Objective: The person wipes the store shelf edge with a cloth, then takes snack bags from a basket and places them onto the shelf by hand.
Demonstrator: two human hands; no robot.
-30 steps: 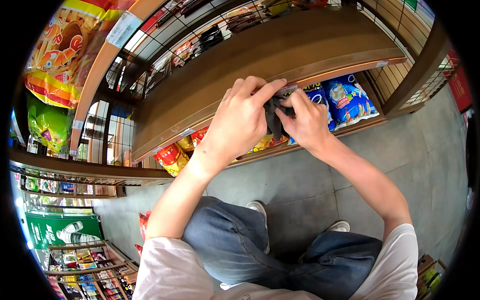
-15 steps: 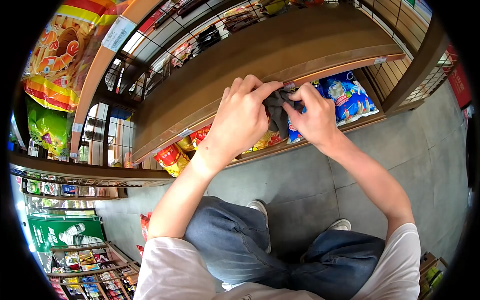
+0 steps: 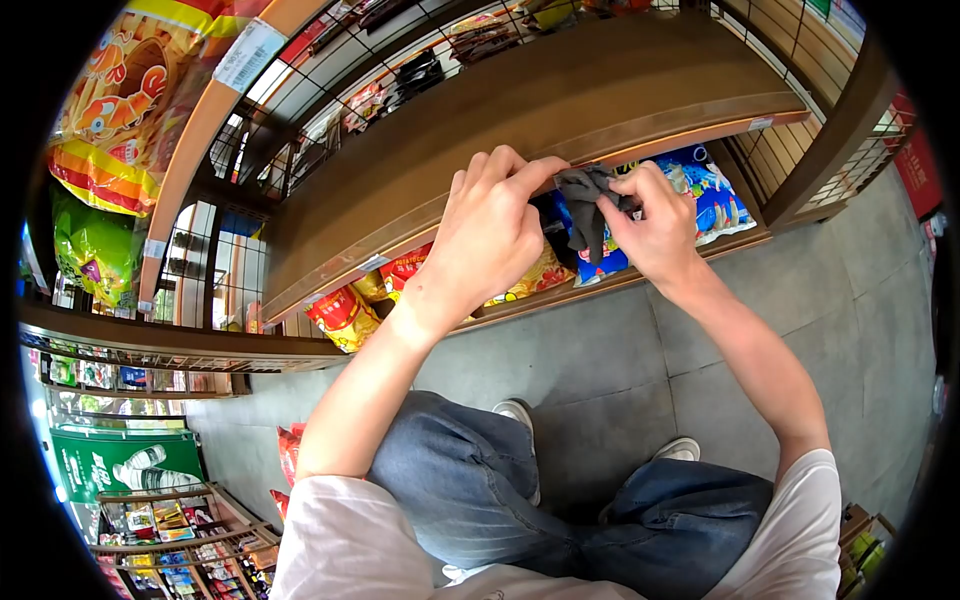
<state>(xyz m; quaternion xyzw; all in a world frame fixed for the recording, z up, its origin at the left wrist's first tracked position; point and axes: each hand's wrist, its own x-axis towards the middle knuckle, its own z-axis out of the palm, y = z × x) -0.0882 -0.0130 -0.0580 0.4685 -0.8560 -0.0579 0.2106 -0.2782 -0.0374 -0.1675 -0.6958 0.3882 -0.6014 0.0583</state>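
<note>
A crumpled dark grey cloth (image 3: 588,215) hangs at the front edge of the brown shelf board (image 3: 540,95). My right hand (image 3: 655,225) pinches it between thumb and fingers. My left hand (image 3: 495,220) is at the same edge, just left of the cloth. Its fingers are curled, and the index fingertip reaches the cloth's upper left corner. The thumb and whatever it may grip are hidden from me. Below the board, blue snack bags (image 3: 705,195) lie behind and right of my right hand. Red and yellow snack bags (image 3: 345,318) lie left of my left wrist.
Wire mesh (image 3: 790,50) and a dark post (image 3: 835,140) bound the shelf on the right. Large snack bags (image 3: 115,110) stand on a rack at left. Grey floor tiles (image 3: 600,350) lie under my feet. A green drinks panel (image 3: 130,465) is at lower left.
My right hand has moved a little to the right along the shelf edge, drawing the cloth with it. The left hand has hardly moved.
</note>
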